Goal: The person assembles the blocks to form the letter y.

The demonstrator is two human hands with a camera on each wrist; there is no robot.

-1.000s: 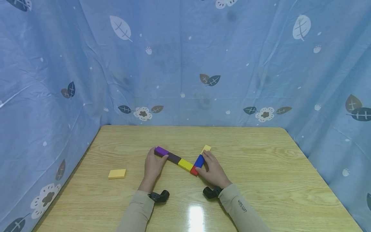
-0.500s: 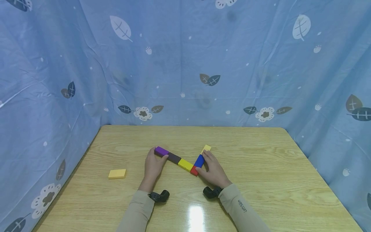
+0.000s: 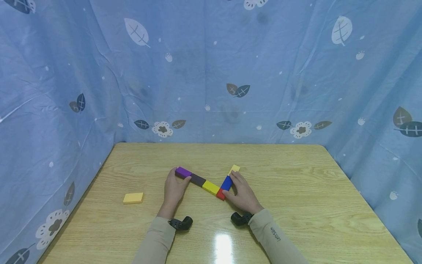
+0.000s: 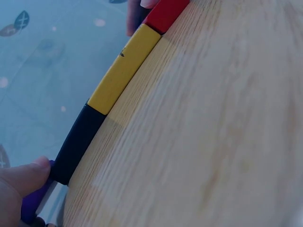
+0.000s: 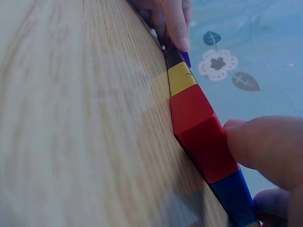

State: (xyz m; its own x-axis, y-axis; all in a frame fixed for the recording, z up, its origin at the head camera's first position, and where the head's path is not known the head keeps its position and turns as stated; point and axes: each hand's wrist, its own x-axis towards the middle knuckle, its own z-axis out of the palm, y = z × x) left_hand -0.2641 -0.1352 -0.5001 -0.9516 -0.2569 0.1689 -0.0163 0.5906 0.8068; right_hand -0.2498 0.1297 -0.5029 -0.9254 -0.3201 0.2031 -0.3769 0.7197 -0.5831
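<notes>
Over the last second nothing visible shifts among the blocks or hands, so this looks to be a moment of steadying or truing up the row rather than adding to it. At the left of the wooden table (image 3: 296, 205), the loose pale-yellow block (image 3: 133, 198) lies flat, well apart from the rest and untouched. Next comes the left hand (image 3: 173, 190), reaching forward with its thumb and fingers bent about the purple block (image 3: 183, 172) at the row's far-left end, the gap between them narrow; the thumb tip sits close to the join with the black block (image 3: 198, 180). From there the row slants toward the person through the yellow block (image 3: 210, 187) to the red block (image 3: 221, 194), end to end. The red block makes the corner of a V, and the blue block (image 3: 226, 183) runs away from it to the far pale-yellow block (image 3: 234, 169). On the right, the right hand (image 3: 244, 196) slants inward, its thumb against the red block and fingertips by the blue-and-pale-yellow join, holding the blue block between.
</notes>
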